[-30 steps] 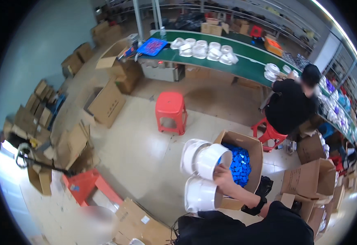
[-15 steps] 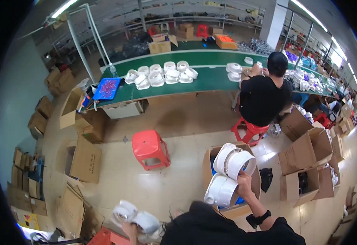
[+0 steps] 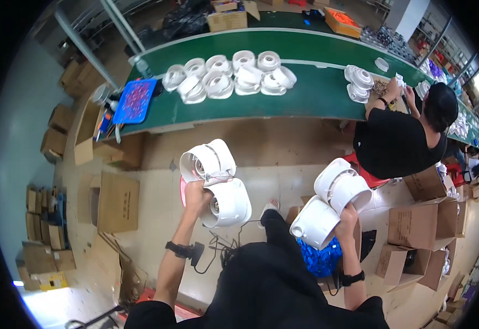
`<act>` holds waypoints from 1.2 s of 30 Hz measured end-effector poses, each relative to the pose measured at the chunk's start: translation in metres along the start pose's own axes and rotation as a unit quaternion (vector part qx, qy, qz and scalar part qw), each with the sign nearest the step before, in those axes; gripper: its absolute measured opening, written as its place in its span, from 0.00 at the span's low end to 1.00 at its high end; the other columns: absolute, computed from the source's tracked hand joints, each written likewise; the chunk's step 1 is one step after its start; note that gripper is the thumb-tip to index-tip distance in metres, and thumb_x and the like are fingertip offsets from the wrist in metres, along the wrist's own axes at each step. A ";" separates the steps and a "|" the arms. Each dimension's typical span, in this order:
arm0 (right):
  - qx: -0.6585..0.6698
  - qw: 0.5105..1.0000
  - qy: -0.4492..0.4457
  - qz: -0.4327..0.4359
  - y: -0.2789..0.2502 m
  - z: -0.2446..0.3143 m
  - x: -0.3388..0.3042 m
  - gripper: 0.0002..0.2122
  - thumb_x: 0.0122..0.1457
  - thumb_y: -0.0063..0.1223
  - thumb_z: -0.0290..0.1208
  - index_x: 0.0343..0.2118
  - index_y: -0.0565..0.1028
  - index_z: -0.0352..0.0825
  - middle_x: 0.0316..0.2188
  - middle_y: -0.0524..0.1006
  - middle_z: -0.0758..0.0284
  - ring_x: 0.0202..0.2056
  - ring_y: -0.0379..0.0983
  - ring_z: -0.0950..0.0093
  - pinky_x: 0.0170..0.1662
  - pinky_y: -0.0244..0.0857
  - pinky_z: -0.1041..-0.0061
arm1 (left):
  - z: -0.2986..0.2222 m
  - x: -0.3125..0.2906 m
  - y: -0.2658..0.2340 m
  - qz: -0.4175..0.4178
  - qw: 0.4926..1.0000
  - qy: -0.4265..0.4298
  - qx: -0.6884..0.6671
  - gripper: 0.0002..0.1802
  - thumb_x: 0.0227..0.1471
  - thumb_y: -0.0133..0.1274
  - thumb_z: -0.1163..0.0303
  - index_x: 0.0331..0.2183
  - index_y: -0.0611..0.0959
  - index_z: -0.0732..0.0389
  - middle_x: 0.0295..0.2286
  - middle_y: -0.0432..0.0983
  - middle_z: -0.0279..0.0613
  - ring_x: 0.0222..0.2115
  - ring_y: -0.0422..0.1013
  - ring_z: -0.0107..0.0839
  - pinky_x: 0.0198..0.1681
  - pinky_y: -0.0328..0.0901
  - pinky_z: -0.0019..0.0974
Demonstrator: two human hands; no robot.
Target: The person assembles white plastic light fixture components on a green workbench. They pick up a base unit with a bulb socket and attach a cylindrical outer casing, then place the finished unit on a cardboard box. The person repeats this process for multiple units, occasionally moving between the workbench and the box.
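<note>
Left hand (image 3: 196,197) has swung forward, clamping white housings (image 3: 233,203), as does the right hand (image 3: 348,221)

Looking out from the left one of two head-worn fisheye cameras, tipped well down and facing forward. Peering over the person's own black clothing (image 3: 261,290) at the near edge, catching both forearms (image 3: 172,274) from above. Sitting pretty close to the left hand (image 3: 196,198) and right hand (image 3: 348,220), way farther from the green table (image 3: 305,107) across the far side. Super wide too: reaching the pale wall (image 3: 20,159) on the left, plus cardboard boxes (image 3: 413,227) over on the right. Bending straight edges toward the rim.
</note>
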State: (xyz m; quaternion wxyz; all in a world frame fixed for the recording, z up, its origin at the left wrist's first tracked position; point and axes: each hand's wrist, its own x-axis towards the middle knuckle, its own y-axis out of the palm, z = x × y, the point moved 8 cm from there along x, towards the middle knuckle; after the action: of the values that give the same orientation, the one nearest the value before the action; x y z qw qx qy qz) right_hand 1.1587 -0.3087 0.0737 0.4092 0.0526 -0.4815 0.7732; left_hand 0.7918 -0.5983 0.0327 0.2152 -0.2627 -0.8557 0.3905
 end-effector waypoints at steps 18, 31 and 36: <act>-0.167 0.973 0.134 0.083 0.187 -0.230 0.317 0.11 0.33 0.60 0.23 0.24 0.78 0.27 0.26 0.76 0.53 0.30 0.75 0.53 0.34 0.69 0.57 | -0.174 0.709 0.198 0.143 0.957 0.185 0.171 0.11 0.38 0.61 0.68 0.29 0.86 0.62 0.30 0.80 0.57 0.35 0.77 0.54 0.40 0.71 0.50; -0.164 0.934 0.245 0.201 0.286 -0.287 0.402 0.09 0.34 0.59 0.29 0.19 0.77 0.27 0.25 0.77 0.54 0.30 0.77 0.57 0.37 0.73 0.62 | -0.144 0.891 0.460 0.226 0.844 0.409 0.265 0.06 0.40 0.59 0.77 0.27 0.86 0.61 0.33 0.81 0.51 0.37 0.79 0.46 0.39 0.73 0.44; -0.164 0.930 0.270 0.189 0.295 -0.293 0.417 0.09 0.36 0.58 0.28 0.19 0.77 0.27 0.25 0.77 0.54 0.30 0.77 0.57 0.37 0.73 0.61 | -0.157 0.881 0.441 0.243 0.845 0.452 0.148 0.17 0.43 0.54 0.81 0.37 0.86 0.54 0.35 0.81 0.43 0.38 0.77 0.42 0.40 0.73 0.44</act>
State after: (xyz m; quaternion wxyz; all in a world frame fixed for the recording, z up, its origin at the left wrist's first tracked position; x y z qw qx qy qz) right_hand 0.7738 0.1056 -0.0909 0.3724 -0.3177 -0.4741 0.7319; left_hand 0.3279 0.2785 -0.0732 0.5123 -0.5751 -0.5046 0.3901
